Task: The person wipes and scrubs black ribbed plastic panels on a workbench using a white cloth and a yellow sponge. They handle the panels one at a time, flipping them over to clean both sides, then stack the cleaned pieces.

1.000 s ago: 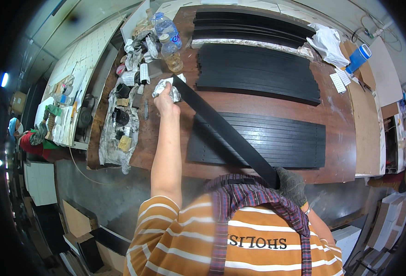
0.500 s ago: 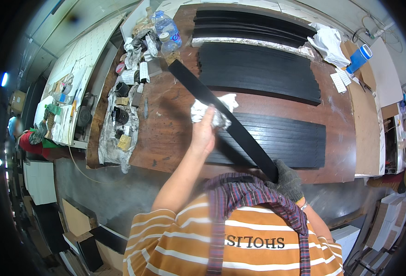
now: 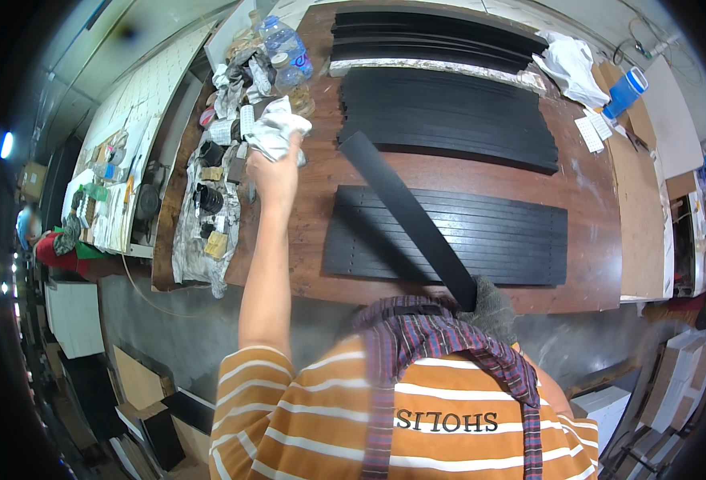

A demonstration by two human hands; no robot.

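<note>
My bare left hand [image 3: 274, 168] is closed on a crumpled white cloth [image 3: 276, 132], held out at the table's left side near the bottles. In a dark grey knitted glove, my right hand [image 3: 491, 310] grips the near end of a long black strip [image 3: 409, 216]. That strip slants up and to the left, raised over the table, and the cloth is apart from it. Beneath it a row of black strips [image 3: 513, 240] lies side by side on the brown table [image 3: 593, 272]. Farther back rests a larger stack of black strips [image 3: 449, 116].
More black strips [image 3: 441, 40] lie at the far edge. Clear plastic bottles [image 3: 285, 44] stand at the back left, above a stained cloth [image 3: 189, 256] with small black containers [image 3: 209, 200]. A white bag [image 3: 569, 68] and a blue tumbler [image 3: 627, 92] sit at the back right.
My left hand has carried the cloth off the strip, leftward and away from me. The strip's far end has swung right and lower, still in my right hand.
</note>
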